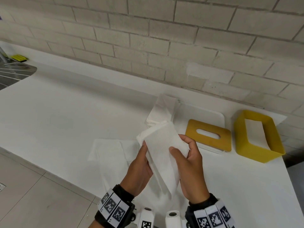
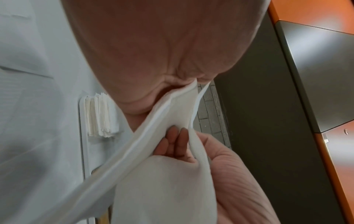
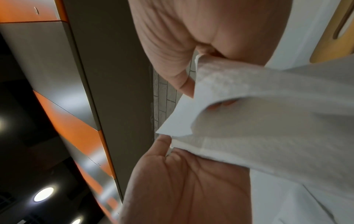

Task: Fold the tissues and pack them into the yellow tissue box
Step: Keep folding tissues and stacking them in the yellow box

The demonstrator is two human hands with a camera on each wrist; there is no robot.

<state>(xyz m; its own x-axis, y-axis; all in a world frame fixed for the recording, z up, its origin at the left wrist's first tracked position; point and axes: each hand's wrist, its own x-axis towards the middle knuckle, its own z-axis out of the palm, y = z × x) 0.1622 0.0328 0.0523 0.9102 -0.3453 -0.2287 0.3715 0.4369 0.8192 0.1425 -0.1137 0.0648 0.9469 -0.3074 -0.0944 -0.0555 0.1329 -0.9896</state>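
Both hands hold one folded white tissue (image 1: 162, 145) above the white counter, near its front edge. My left hand (image 1: 144, 152) grips the tissue's left edge, thumb on top. On the right side, my right hand (image 1: 181, 145) pinches it between thumb and fingers. The left wrist view shows the tissue (image 2: 168, 181) doubled over, with right-hand fingers (image 2: 172, 144) tucked in the fold. The yellow tissue box (image 1: 256, 135) stands open at the right with a white tissue inside. Its yellow slotted lid (image 1: 209, 135) lies beside it. A stack of tissues (image 1: 162, 109) sits behind my hands.
The lid rests on a white tray (image 1: 213, 116). Unfolded tissues (image 1: 111, 150) lie flat on the counter left of my hands. A metal sink (image 1: 14, 71) and a yellow sponge (image 1: 19, 58) are at far left. A brick wall backs the counter; its front edge runs diagonally at lower left.
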